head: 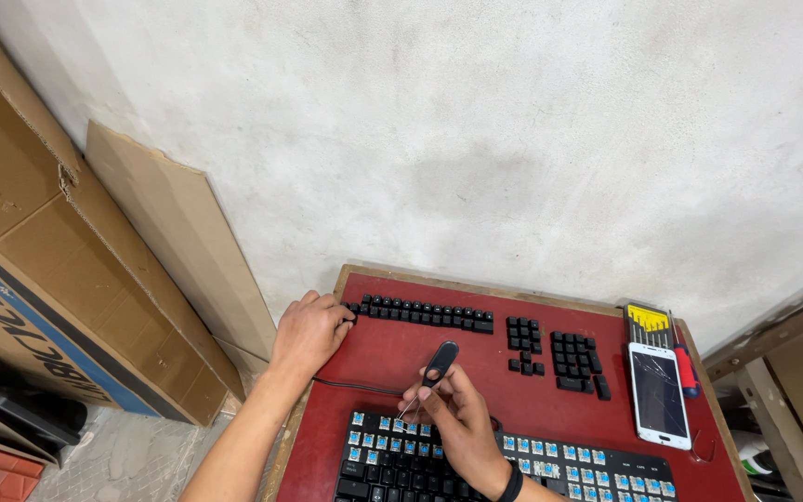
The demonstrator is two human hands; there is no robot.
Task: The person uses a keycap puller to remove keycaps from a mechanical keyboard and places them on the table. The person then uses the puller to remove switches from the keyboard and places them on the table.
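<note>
Your right hand (pixel 462 423) is pinching a black keycap puller (pixel 439 363) between thumb and fingers, its thin wire end pointing down toward the top-left rows of the keyboard (pixel 550 465). Your left hand (pixel 309 333) is resting at the table's back-left corner, fingers curled loosely, fingertips touching the end of the long row of pulled black keycaps (pixel 425 312); it's gripping nothing as far as I can tell.

Risks, imo: the puller's wires are hovering near bare blue switches, so a crooked pull could be bending a stem or scratching the plate. The left hand is nudging the sorted row, and a bump would be scattering the caps and losing their order. The thin black cable (pixel 355 386) is running across the red table (pixel 392 358) between both hands, so a sleeve or wrist could be snagging it and dragging the board. The phone (pixel 659 394), already showing a cracked screen, is lying close to the right edge beside the screwdriver set (pixel 649 323).

Hard to see: the keyboard's lower rows are getting cut off by the frame, the wire tips are too thin to make out properly, and the smaller keycap groups (pixel 576 358) aren't readable. Cardboard boxes (pixel 48 270) are leaning at left.
</note>
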